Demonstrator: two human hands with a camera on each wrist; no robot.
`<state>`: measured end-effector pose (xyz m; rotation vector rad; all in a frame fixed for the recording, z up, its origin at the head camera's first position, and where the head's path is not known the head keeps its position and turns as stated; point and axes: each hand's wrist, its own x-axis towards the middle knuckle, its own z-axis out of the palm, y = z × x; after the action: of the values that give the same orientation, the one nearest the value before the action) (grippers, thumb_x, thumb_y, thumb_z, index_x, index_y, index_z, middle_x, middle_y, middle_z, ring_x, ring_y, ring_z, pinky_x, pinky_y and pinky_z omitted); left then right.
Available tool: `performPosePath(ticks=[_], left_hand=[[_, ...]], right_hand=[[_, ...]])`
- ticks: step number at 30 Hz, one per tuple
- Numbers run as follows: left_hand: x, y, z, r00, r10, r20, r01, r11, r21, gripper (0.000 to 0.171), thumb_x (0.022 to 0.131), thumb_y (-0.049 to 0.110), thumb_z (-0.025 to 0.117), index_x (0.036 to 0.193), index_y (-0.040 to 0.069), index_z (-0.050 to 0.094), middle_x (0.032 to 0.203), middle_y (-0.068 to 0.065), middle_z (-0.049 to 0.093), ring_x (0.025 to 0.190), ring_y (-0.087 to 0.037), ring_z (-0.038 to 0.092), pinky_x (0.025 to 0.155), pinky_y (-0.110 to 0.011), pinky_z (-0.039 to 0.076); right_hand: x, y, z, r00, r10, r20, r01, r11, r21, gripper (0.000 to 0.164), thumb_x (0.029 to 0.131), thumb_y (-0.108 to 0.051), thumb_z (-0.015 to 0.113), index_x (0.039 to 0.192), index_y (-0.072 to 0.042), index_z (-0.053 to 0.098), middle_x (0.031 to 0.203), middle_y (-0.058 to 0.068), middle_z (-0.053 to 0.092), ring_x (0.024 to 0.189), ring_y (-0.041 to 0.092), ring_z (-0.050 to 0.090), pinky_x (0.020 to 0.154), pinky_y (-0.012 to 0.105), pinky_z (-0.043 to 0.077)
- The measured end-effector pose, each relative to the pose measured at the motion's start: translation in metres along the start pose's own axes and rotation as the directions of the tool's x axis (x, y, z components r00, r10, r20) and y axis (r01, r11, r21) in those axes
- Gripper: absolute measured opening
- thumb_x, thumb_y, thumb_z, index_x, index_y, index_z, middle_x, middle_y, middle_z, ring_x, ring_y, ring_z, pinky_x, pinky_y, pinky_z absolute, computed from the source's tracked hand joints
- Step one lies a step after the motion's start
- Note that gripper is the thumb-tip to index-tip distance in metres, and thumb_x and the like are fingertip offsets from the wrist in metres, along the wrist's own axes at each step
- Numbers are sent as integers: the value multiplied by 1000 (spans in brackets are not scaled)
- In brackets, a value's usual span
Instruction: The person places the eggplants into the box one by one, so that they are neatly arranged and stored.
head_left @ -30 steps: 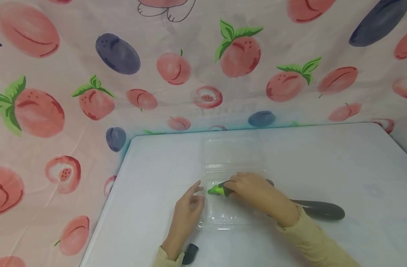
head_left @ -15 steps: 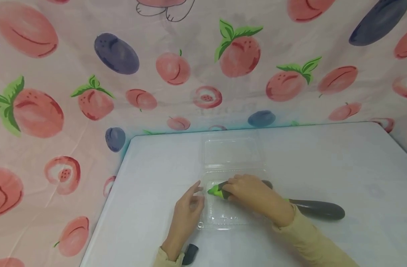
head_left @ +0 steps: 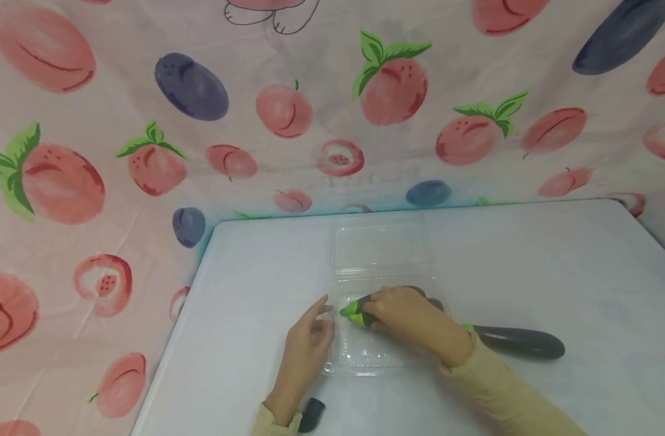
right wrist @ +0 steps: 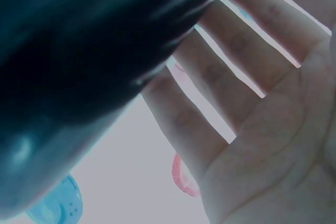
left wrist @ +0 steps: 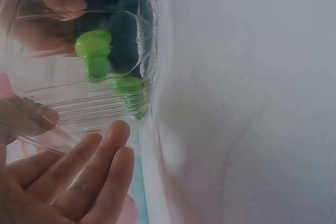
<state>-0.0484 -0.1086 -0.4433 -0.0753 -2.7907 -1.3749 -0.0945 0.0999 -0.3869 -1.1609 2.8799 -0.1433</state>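
In the head view, a clear plastic clamshell box lies with its lid laid back. Two dark eggplants with green stems sit side by side in its base. My right hand grips the nearer eggplant from above, covering much of both. The farther eggplant lies along the box's side wall in the left wrist view. My left hand is at the box's left edge, its fingers extended and fingertips right at the wall. A dark eggplant body fills the upper left of the right wrist view, against the fingers.
A third eggplant lies on the white table to the right, partly behind my right forearm. The box's open lid extends toward the back. A small black device is at my left wrist. Fruit-print cloth surrounds the table.
My right hand has shifted slightly toward me with the nearer eggplant, so the farther one's stem and body now show separately. My left hand has stayed at the box's edge.
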Motion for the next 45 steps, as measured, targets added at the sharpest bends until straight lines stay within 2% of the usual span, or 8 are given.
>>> performPosePath(ticks=[12,19,30,41,45], left_hand=[[1,-3,1,1000,3,-3,-3,1000,5,48,98,19,60,145,17,50,131,2,65,107,-15,68,93,-39,57],[0,-4,2,1000,6,-7,-6,1000,13,49,97,19,60,145,17,50,130,2,66,106,-15,69,94,-40,57],[0,-1,0,1000,0,-3,0,1000,10,48,98,20,59,145,17,50,131,1,65,107,-16,68,94,-40,56],[0,0,0,1000,-7,-2,7,1000,0,49,97,19,59,145,16,50,130,1,66,107,-16,68,95,-40,56],[1,0,1,1000,-2,-5,2,1000,6,48,97,18,60,145,16,50,130,1,66,107,-16,68,94,-39,56]], right_hand=[[5,0,7,1000,7,19,-7,1000,13,20,81,-27,81,95,-14,75,81,-4,68,72,11,60,66,26,54],[4,-1,8,1000,1,17,-1,1000,-2,22,77,-26,84,93,-14,74,80,-3,67,73,13,61,65,27,54],[4,0,11,999,10,35,-9,1000,-11,29,76,-23,85,101,-14,75,85,-2,68,79,14,62,70,28,55],[-2,6,9,1000,7,7,-7,1000,-28,23,79,-24,83,97,-14,75,85,-2,69,78,15,64,68,30,55],[-7,9,6,1000,16,17,-15,1000,-13,24,79,-23,82,100,-13,75,90,-1,71,82,16,65,75,33,57]])
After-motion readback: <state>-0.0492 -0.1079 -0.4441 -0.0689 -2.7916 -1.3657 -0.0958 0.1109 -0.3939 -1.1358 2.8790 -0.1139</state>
